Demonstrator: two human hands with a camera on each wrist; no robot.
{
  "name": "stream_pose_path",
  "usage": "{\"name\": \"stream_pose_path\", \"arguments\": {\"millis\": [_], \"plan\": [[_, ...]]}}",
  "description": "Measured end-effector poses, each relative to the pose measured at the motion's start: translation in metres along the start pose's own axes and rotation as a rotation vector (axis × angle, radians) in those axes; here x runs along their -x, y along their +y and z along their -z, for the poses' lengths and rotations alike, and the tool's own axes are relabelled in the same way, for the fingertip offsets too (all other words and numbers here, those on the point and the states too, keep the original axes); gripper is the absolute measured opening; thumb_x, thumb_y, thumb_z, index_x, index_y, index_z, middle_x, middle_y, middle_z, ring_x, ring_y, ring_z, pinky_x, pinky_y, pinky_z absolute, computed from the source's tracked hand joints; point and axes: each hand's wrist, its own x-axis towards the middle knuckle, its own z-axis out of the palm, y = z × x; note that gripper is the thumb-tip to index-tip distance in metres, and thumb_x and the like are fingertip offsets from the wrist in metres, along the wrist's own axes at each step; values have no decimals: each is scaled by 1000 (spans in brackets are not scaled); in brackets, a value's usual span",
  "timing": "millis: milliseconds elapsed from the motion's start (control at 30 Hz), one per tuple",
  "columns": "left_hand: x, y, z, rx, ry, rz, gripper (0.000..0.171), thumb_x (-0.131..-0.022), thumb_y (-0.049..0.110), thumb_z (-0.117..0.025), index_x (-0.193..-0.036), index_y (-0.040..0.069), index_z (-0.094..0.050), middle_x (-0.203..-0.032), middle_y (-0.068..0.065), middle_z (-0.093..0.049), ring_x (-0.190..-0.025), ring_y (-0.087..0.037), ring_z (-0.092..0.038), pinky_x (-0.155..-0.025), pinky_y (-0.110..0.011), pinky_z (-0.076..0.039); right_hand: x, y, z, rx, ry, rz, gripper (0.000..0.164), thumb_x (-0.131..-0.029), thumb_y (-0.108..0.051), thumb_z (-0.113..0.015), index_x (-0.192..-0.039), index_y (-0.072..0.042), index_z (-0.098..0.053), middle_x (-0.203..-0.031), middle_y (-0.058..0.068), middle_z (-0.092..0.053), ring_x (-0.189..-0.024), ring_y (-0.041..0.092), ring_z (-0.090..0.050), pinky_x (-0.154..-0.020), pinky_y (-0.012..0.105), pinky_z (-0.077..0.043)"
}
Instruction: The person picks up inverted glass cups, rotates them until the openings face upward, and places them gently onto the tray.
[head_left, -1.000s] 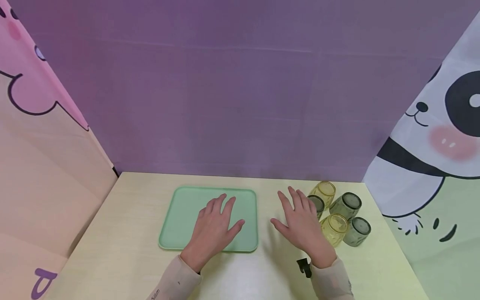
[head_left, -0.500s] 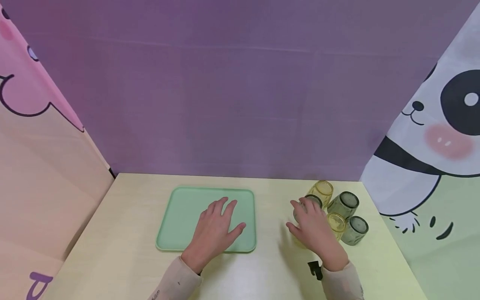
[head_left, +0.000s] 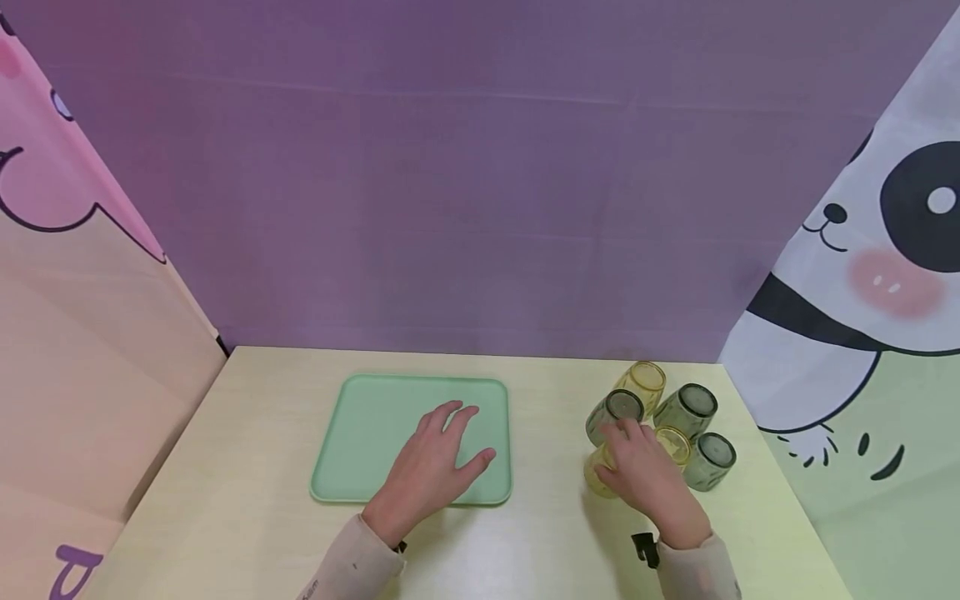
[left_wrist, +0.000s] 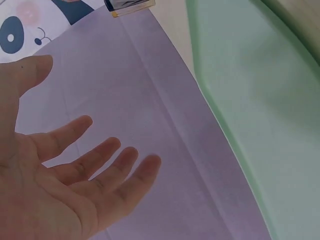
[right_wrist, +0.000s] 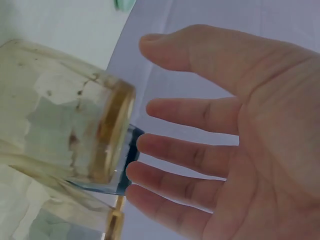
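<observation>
My left hand (head_left: 427, 467) hovers over the pale green tray (head_left: 356, 437), fingers spread and holding nothing. At the right, my right hand (head_left: 654, 482) is just above a yellow glass (head_left: 597, 477) and partly covers it in the head view. In the right wrist view, its loosely extended fingers point toward the yellow glass (right_wrist: 65, 105), with no grip around it. Behind that glass stands a smoky grey glass (head_left: 604, 417). Another yellow glass (head_left: 677, 445) is partly hidden beside my hand. The glasses appear to stand upside down.
Farther back is a yellow glass (head_left: 643, 385). Two grey glasses, one behind (head_left: 684, 412) and one nearer (head_left: 707, 467), stand at the right of the cluster. A purple cloth (head_left: 480, 208) rises behind the pale table (head_left: 262, 467); printed cloths flank both sides.
My right hand has moved right and toward the person, down over the nearest yellow glass, uncovering the grey glass behind. My left hand has barely moved. The glasses stay in place.
</observation>
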Motion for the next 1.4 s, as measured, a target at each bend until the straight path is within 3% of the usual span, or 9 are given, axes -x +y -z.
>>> {"name": "stream_pose_path", "arguments": {"millis": [167, 400, 567, 700, 900, 1100, 1400], "plan": [[2, 1, 0, 107, -16, 40, 56, -94, 41, -69, -139, 12, -54, -143, -10, -48, -131, -32, -46, -97, -49, -49, 1, 3, -2, 3, -35, -15, 47, -75, -14, -84, -114, 2, -63, -105, 21, -59, -90, 44, -58, -78, 52, -52], [5, -2, 0, 191, -30, 39, 56, -96, 40, -67, -141, 10, -53, -142, -9, -49, -131, -29, -47, -106, -47, -43, 2, 6, -2, -43, -118, -69, 46, -77, -11, -82, -116, 4, -63, -108, 21, -60, -93, 44, -58, -81, 53, -53], [7, -6, -2, 262, -43, 53, 56, -98, 43, -65, -142, 11, -52, -141, -8, -49, -125, -25, -53, -101, -43, -47, 1, 8, -1, -77, -151, -71, 43, -77, -6, -79, -116, 5, -63, -108, 22, -60, -95, 45, -59, -82, 53, -52], [9, -9, -4, 328, -58, 80, 56, -98, 44, -64, -142, 13, -51, -141, -6, -49, -119, -22, -55, -89, -38, -54, 1, 10, -2, -83, -141, -43, 41, -76, -3, -80, -112, 6, -63, -104, 21, -60, -92, 44, -59, -81, 53, -52], [11, -11, -5, 399, -62, 93, 55, -97, 44, -65, -142, 14, -51, -141, -4, -49, -124, -23, -52, -89, -37, -55, -1, 10, -2, -98, -107, 13, 41, -75, -4, -83, -110, 6, -63, -100, 19, -59, -89, 41, -60, -79, 52, -52], [11, -14, -5, 507, -49, 105, 53, -96, 37, -69, -141, 16, -52, -138, -2, -51, -121, -23, -54, -89, -41, -56, -2, 7, 3, -220, -62, 34, 43, -79, -6, -83, -116, 5, -63, -106, 18, -61, -97, 39, -62, -84, 52, -53], [9, -18, -5, 620, -29, 122, 51, -95, 31, -72, -140, 17, -53, -140, -3, -52, -123, -22, -54, -88, -26, -55, -10, 4, 1, -349, -3, 26, 43, -86, -12, -80, -123, 2, -63, -116, 15, -61, -103, 31, -62, -85, 47, -55]]}}
